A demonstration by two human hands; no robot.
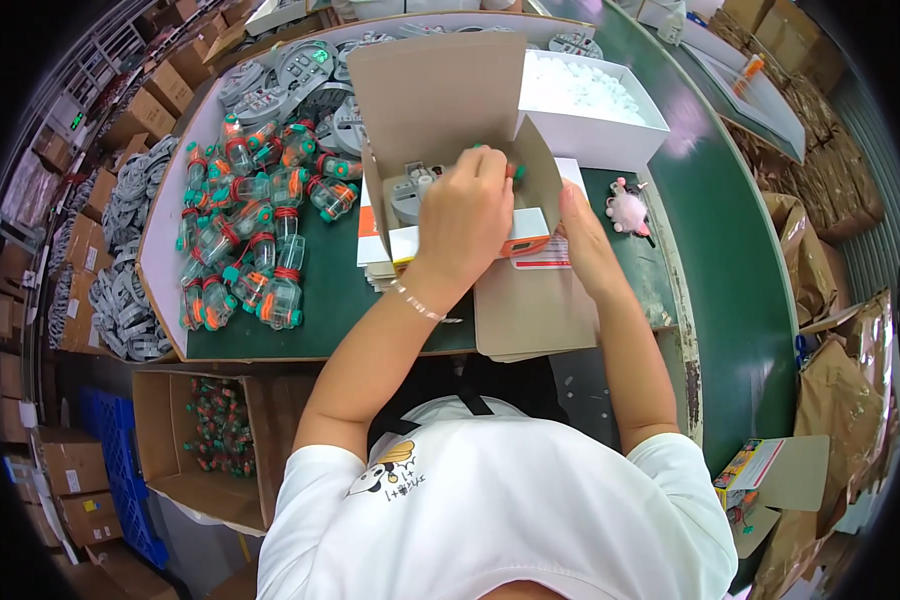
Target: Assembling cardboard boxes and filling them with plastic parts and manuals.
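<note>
An open cardboard box stands in front of me, its tall brown flap raised at the back. My left hand reaches into it with curled fingers. Beside those fingers shows the red and green end of a small bottle; the rest of it is hidden behind the hand. A grey plastic part lies in the box's left half. My right hand pinches the box's right wall, thumb toward the inside. Under the box are flat printed cartons, brown side up near the table edge.
Many clear bottles with red rings and green caps pile up left, with grey round parts behind. A white box of small white pieces stands back right. A pink fluffy trinket lies right. Below left, a carton holds more bottles.
</note>
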